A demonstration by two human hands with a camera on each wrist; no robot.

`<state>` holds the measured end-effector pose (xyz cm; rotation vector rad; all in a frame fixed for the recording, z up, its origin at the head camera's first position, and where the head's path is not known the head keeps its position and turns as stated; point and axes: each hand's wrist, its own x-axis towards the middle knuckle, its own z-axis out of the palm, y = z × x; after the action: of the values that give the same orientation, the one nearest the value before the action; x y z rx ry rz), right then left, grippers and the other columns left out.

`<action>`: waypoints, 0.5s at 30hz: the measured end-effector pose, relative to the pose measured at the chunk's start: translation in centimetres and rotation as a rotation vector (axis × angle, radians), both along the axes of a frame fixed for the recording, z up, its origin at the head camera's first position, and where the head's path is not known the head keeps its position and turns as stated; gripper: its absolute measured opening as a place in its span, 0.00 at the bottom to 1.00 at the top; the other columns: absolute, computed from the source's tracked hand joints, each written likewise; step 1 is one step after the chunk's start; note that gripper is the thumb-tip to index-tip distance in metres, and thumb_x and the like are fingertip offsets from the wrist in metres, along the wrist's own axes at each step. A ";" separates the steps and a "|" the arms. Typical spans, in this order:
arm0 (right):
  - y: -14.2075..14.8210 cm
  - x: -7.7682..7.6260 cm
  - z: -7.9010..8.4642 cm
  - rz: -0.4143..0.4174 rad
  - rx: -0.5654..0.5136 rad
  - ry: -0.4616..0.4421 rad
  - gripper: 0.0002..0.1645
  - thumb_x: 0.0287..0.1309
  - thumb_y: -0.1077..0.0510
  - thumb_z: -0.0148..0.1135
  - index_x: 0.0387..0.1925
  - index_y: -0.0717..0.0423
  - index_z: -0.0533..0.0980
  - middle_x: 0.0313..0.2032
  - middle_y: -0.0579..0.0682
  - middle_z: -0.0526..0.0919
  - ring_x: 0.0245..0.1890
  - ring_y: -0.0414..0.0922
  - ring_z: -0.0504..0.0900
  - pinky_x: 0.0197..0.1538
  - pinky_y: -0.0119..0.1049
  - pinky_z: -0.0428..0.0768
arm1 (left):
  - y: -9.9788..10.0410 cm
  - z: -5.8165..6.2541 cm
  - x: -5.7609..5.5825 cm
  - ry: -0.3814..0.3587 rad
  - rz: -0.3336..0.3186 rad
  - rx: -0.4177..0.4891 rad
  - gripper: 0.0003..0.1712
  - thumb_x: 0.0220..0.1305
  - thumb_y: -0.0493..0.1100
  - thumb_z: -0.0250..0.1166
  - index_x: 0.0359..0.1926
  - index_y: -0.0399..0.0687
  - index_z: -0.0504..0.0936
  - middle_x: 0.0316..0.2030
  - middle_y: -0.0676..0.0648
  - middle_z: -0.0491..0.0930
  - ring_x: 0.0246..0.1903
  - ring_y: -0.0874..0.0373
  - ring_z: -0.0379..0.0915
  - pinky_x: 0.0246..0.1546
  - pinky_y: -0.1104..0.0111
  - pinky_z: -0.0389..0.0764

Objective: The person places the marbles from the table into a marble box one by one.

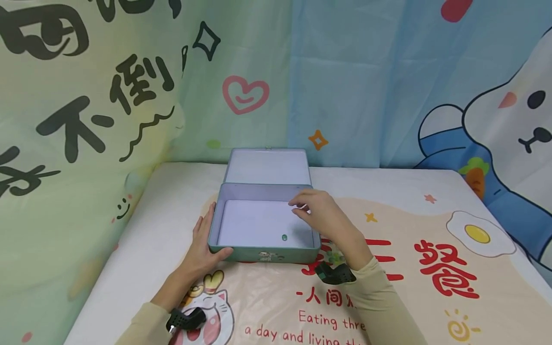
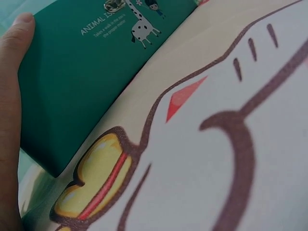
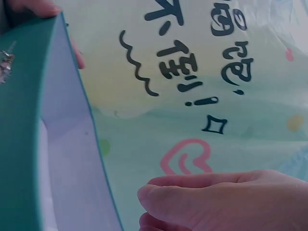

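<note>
An open green tin box (image 1: 270, 255) with a pale inside stands on the table, its lid (image 1: 267, 166) tipped back behind it. My left hand (image 1: 204, 244) holds the box's left front corner, thumb on the front rim and fingers along the left side. On the box floor, toward the front right, lies a small green bead (image 1: 284, 237). Over the right part of the box hovers my right hand (image 1: 321, 211), fingers loosely bent near the thumb, with nothing seen between them. In the left wrist view, the green front (image 2: 72, 91) bears a giraffe print.
A cluster of small green pieces (image 1: 335, 257) lies on the table right of the box, partly behind the right wrist. The printed tablecloth (image 1: 267, 292) spreads around the box. A printed curtain (image 1: 336, 86) hangs behind the table.
</note>
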<state>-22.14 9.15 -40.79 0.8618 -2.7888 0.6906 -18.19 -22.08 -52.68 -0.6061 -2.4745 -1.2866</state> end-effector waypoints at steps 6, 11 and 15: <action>1.5 0.0 0.6 -0.059 -0.042 -0.031 0.12 0.54 0.63 0.67 0.43 0.58 0.83 0.41 0.50 0.84 0.38 0.45 0.84 0.42 0.38 0.84 | 0.0 0.0 0.0 -0.011 -0.001 -0.005 0.66 0.51 0.77 0.57 0.75 0.43 0.38 0.75 0.45 0.44 0.73 0.45 0.43 0.69 0.47 0.33; 2.6 -0.1 0.8 -0.099 -0.058 -0.039 0.12 0.55 0.62 0.66 0.43 0.57 0.83 0.39 0.50 0.84 0.38 0.45 0.83 0.41 0.40 0.84 | 0.0 0.1 0.1 -0.013 0.003 -0.008 0.66 0.50 0.78 0.56 0.75 0.46 0.37 0.75 0.43 0.44 0.72 0.43 0.43 0.69 0.46 0.33; 3.5 -0.4 0.5 -0.115 -0.055 -0.025 0.11 0.56 0.62 0.66 0.42 0.58 0.83 0.38 0.50 0.84 0.38 0.45 0.83 0.42 0.40 0.84 | 0.0 0.1 0.1 -0.018 0.007 -0.007 0.66 0.50 0.78 0.56 0.75 0.46 0.38 0.75 0.43 0.44 0.72 0.43 0.42 0.69 0.46 0.33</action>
<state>-22.50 12.61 -40.25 0.6811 -2.8008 0.7599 -18.09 -22.06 -52.54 -0.5894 -2.4945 -1.2861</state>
